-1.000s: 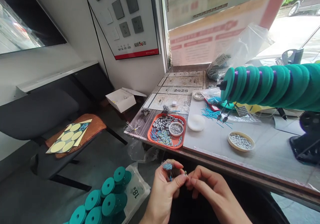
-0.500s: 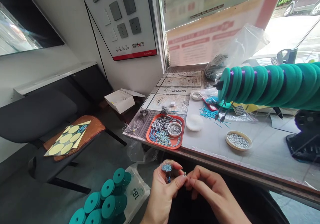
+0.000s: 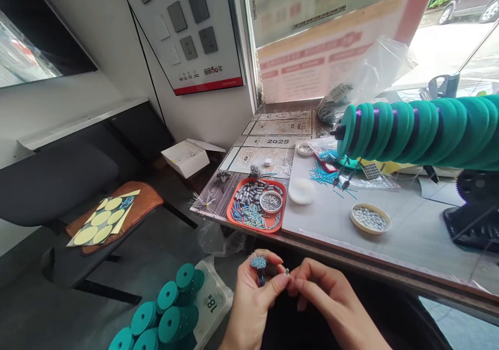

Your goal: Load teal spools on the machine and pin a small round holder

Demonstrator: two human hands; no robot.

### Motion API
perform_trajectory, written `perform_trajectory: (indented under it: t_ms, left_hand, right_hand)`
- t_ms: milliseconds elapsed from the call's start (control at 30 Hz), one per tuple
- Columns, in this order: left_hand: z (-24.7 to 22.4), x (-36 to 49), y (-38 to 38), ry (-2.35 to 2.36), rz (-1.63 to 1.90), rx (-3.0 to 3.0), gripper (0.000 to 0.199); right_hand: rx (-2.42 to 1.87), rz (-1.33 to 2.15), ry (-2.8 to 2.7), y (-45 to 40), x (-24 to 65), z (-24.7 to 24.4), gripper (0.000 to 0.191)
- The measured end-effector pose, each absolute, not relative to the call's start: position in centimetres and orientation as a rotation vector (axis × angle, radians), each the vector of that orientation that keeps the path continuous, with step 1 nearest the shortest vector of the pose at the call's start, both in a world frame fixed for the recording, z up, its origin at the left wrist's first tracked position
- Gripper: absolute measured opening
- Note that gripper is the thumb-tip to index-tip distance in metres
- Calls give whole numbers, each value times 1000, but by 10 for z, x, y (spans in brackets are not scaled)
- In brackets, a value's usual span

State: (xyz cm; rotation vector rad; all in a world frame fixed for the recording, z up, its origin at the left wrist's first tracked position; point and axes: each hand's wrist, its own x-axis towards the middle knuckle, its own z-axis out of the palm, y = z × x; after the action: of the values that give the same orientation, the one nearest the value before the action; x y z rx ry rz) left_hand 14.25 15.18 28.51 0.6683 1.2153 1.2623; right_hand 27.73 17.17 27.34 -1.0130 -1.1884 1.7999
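Note:
Low in front of the table edge, my left hand (image 3: pixel 257 293) is closed round a bundle of thin blue-tipped sticks (image 3: pixel 258 262), whose heads stand up near the thumb. Its thumb and forefinger also pinch a tiny piece (image 3: pixel 287 271), too small to name. My right hand (image 3: pixel 317 287) meets it there, thumb and forefinger pressed together at the same spot; what they grip is hidden. Beyond the hands, an orange tray (image 3: pixel 230 216) on the table corner carries grey cylinders (image 3: pixel 253 190), blue and pale small sticks (image 3: pixel 249 216) and a round dish of small metal bits (image 3: pixel 271 202).
A round dish of pale pellets (image 3: pixel 370 218) and a white disc (image 3: pixel 302 191) lie on the table (image 3: pixel 323 220). A rod of green foam spools (image 3: pixel 421 131) juts in from the right. More green spools (image 3: pixel 171 324) stand on the floor, beside a chair (image 3: pixel 113 209).
The view has shifted slightly. Both hands stay together in nearly the same pose, with the bundle still in my left hand.

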Motion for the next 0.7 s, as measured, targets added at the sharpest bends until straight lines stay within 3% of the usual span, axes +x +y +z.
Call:
perform_trajectory:
  t_ms: [267,400,533,700]
  left_hand:
    - [293,142,147,1499,1199,1160,20]
    - [295,141,148,1436,1170,1043,25]
    - [293,143,150,1341,1229,1025,7]
    - [287,149,151,1329,1330,747,18]
  right_hand:
    - [-1161,1588,-1244,168,278,278,33]
    - [-1170,1585,-1211,166,277,281,34]
    - [-1165,1540,-1294,166,278,278,32]
    - [-1154,1277,-1674,168,288,274,21]
